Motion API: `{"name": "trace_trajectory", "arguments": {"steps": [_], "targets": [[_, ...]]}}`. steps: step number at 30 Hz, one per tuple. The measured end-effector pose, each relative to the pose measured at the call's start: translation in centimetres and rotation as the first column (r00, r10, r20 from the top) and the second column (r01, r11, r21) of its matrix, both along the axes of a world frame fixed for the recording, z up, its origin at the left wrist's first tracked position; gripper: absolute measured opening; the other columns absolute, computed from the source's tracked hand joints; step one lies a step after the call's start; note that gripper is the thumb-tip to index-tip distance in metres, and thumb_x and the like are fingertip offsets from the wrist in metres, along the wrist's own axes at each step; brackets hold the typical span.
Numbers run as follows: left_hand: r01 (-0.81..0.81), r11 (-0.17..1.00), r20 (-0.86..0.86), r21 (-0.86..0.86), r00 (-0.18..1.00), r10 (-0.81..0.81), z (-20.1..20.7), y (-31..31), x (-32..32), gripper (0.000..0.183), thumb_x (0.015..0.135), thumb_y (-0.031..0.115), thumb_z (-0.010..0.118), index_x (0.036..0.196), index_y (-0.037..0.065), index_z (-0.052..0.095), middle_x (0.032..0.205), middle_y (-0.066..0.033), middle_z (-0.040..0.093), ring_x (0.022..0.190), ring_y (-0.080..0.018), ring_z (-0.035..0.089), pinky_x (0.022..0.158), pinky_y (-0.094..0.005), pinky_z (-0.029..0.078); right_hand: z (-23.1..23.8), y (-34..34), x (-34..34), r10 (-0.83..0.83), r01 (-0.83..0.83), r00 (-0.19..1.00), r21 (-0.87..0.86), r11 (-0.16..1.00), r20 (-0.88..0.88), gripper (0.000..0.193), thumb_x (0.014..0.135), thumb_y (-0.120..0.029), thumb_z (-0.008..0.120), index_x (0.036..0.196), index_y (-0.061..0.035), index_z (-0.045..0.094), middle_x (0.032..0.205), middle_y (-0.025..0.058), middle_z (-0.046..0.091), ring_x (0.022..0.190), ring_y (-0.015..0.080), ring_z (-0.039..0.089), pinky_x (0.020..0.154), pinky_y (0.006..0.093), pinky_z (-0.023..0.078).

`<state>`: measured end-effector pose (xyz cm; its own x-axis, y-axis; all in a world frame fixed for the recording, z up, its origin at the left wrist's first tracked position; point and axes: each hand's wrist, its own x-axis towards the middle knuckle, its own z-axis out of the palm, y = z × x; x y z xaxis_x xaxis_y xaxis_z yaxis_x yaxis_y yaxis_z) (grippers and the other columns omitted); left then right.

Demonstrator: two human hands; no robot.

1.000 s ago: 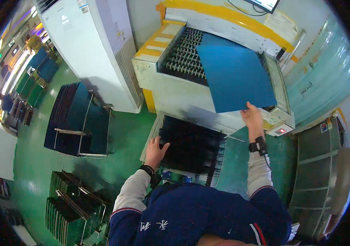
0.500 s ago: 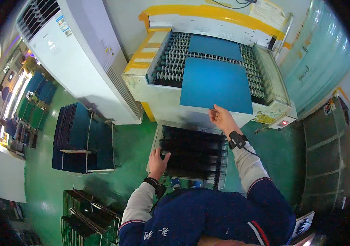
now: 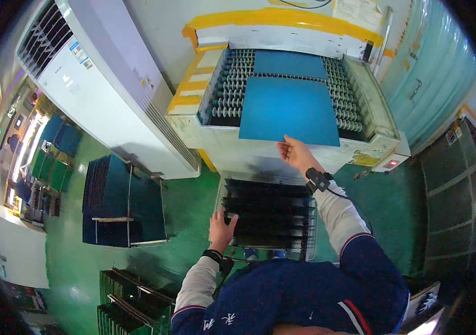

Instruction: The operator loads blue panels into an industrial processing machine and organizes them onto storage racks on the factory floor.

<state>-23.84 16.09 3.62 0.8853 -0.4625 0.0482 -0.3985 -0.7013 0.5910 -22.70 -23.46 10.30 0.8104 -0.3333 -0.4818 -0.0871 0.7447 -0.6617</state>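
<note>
A large flat blue panel (image 3: 289,110) lies on the roller machine, its near edge jutting out over the front. My right hand (image 3: 298,154) is at that edge, fingers loosely curled and visible in front of the panel rather than under it. One fingertip overlaps the edge; whether it touches is unclear. Lower down, my left hand (image 3: 222,230) is beside the left edge of a rack (image 3: 314,234) filled with dark upright sheets (image 3: 266,209). Its thumb is spread from the fingers and it holds nothing. Behind the first panel, a second blue panel (image 3: 289,64) rests on the rollers.
The roller machine (image 3: 193,120) has a small control box (image 3: 391,162) at its right front. A tall white air conditioner (image 3: 109,95) stands left of it. More racks with dark panels (image 3: 116,195) and boards (image 3: 129,298) are on the green floor. Clear strip curtains (image 3: 436,72) hang at the right.
The whole view has shifted slightly as my head moved. My right hand stays by the panel's near edge, and my left hand stays beside the rack.
</note>
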Motion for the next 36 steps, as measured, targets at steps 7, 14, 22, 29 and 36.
{"name": "trace_trajectory", "arguments": {"steps": [7,14,22,29,36], "targets": [[0.001,1.0,-0.021,0.007,1.0,-0.001,-0.1,0.0,0.0,0.058,0.088,0.042,0.069,0.127,0.003,0.054,0.121,-0.0198,0.058,0.109,-0.0407,0.054,0.093,-0.0476,0.046,-0.7,-1.0,1.0,0.003,-0.002,0.999,-0.025,1.0,0.037,0.037,0.093,-0.037,0.068,0.101,-0.0007,0.063,0.097,0.0082,0.068,0.08,0.0177,0.062,0.07,0.0321,0.053],[-0.003,1.0,0.009,-0.006,1.0,0.004,-0.5,0.0,0.0,0.058,0.087,0.043,0.07,0.127,0.004,0.054,0.121,-0.0188,0.058,0.109,-0.04,0.055,0.093,-0.0477,0.047,0.2,-0.3,0.2,0.103,-0.095,0.988,-0.07,0.993,0.117,0.035,0.096,-0.04,0.063,0.099,-0.0053,0.066,0.091,0.0053,0.069,0.077,0.0157,0.063,0.069,0.031,0.052],[-0.02,1.0,-0.057,0.021,0.998,0.021,0.4,-0.2,0.0,0.06,0.087,0.045,0.07,0.127,0.004,0.054,0.121,-0.0187,0.058,0.11,-0.0395,0.055,0.095,-0.0469,0.047,-4.2,3.4,-3.1,0.338,-0.565,0.809,-0.797,0.216,-0.482,0.053,0.086,-0.059,0.067,0.089,-0.0066,0.07,0.085,0.0081,0.07,0.081,0.0204,0.065,0.071,0.0353,0.05],[-0.017,1.0,-0.007,-0.003,1.0,0.017,-0.8,0.2,0.1,0.058,0.087,0.045,0.069,0.125,0.003,0.056,0.119,-0.0196,0.058,0.108,-0.0393,0.055,0.093,-0.0465,0.046,-6.7,5.5,-5.4,0.322,-0.657,0.714,-0.754,0.002,-0.622,0.07,0.085,-0.067,0.06,0.096,0.0011,0.072,0.091,0.0224,0.07,0.089,0.0379,0.066,0.077,0.0465,0.049],[-0.003,1.0,-0.003,0.0,1.0,0.003,-0.5,-0.1,-0.1,0.059,0.088,0.046,0.068,0.126,0.003,0.055,0.117,-0.0192,0.059,0.107,-0.0386,0.056,0.093,-0.046,0.046,-7.4,5.0,-5.1,0.203,-0.673,0.7,-0.727,-0.136,-0.685,0.073,0.09,-0.069,0.05,0.085,-0.0003,0.072,0.079,0.023,0.068,0.078,0.0416,0.067,0.072,0.0514,0.05]]}}
